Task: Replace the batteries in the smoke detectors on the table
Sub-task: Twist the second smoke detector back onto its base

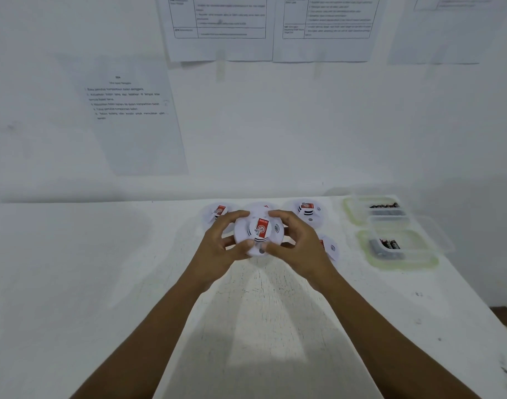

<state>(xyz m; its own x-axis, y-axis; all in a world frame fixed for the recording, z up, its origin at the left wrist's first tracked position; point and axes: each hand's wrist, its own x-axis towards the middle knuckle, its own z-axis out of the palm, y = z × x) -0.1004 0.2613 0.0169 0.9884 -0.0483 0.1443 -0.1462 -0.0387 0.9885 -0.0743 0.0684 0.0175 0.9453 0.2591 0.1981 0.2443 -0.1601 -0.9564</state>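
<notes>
A round white smoke detector (pixel 259 232) with a red sticker on its face is held up above the table, face toward me. My left hand (pixel 222 243) grips its left rim, fingers curled over the top and thumb at the bottom. My right hand (pixel 296 241) grips the right rim the same way. Behind it lie more detectors: one at the far left (pixel 217 211), one at the far right (pixel 308 211), one partly hidden by my right hand (pixel 330 249), and one mostly hidden behind the held unit.
Two clear plastic containers with greenish rims sit at the right: the far one (pixel 351 211) holds dark batteries, the near one (pixel 370 254) holds several batteries. Printed sheets hang on the white wall behind. The white table (pixel 102 283) ends at the right edge.
</notes>
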